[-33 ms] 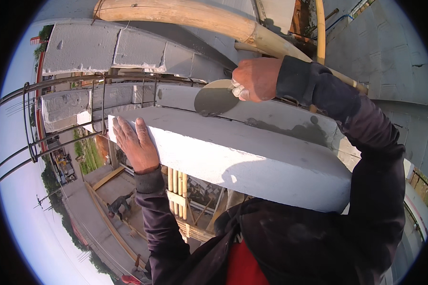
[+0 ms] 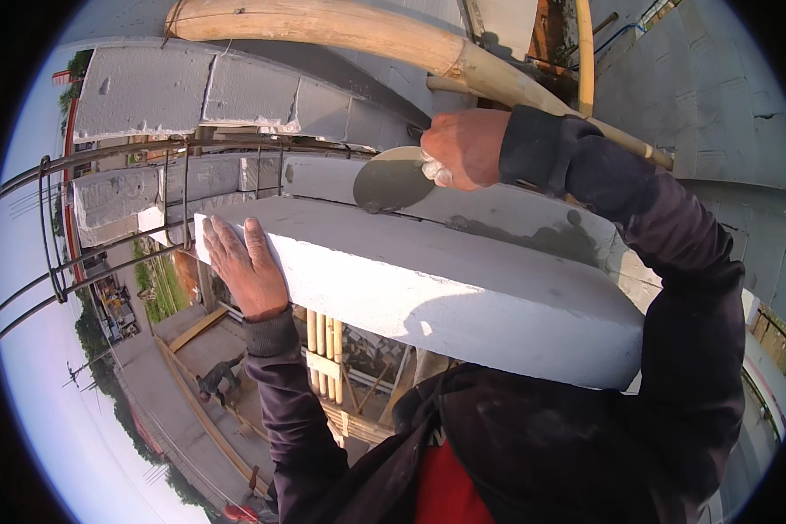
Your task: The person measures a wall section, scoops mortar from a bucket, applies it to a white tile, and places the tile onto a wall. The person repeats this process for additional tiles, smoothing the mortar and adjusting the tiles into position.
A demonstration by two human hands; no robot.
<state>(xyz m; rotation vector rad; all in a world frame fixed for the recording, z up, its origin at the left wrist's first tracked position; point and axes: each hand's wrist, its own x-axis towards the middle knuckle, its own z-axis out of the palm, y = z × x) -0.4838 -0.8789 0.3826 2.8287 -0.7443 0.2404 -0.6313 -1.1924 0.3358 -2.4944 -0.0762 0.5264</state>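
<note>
A long white lightweight concrete block [image 2: 349, 284] lies across in front of me, its near long side catching the light. Against its left end rests my left hand [image 2: 249, 272], fingers stretched flat over the front face toward the top edge. My right hand [image 2: 467, 148] is closed in a fist around the handle of a trowel [image 2: 391, 179], and white residue coats its fingertips. The trowel's rounded grey blade is at the far edge of the block, over the seam with the wall. Wet grey mortar [image 2: 550, 237] stains the wall block [image 2: 506, 212] just behind.
Steel rebar with ties [image 2: 105, 162] runs along the left. A thick bamboo pole [image 2: 323, 28] crosses the far side above grey block courses [image 2: 148, 92]. Far below on the left, another person [image 2: 220, 380] bends over beside wooden boards [image 2: 192, 375].
</note>
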